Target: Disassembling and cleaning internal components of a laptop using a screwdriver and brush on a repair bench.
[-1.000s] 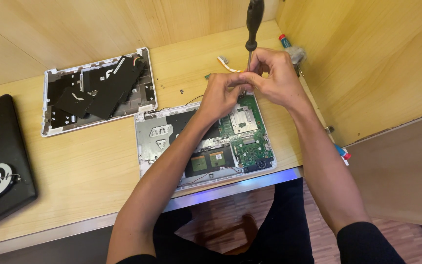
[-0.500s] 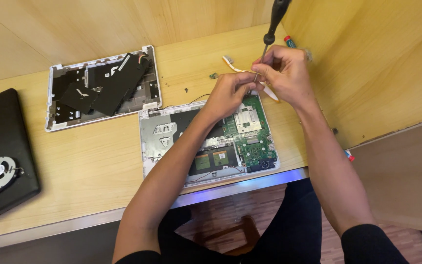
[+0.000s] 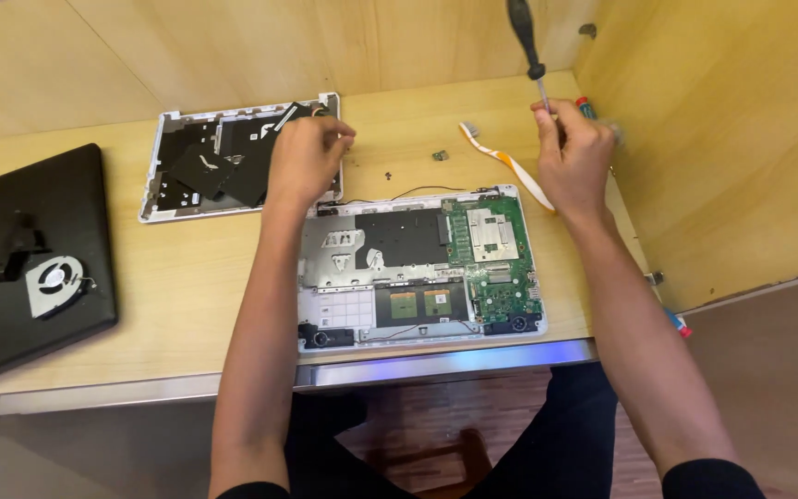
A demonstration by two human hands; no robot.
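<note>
Light wooden desk [image 3: 187,305] carries all parts. Black rectangular laptop lid [image 3: 34,249] lies far left of the opened white laptop base with green circuit board [image 3: 422,273], a round grey fan [image 3: 55,285] resting on it. White-framed bottom cover with black inner film [image 3: 223,162] sits behind and left of the base. Left hand [image 3: 305,159] hovers over that cover, fingers curled, pinching something too small to tell. Right hand [image 3: 573,152], behind the base's right corner, grips a black-handled screwdriver [image 3: 526,46] upright. Orange-white flat ribbon cable [image 3: 510,166] lies just behind the base.
</note>
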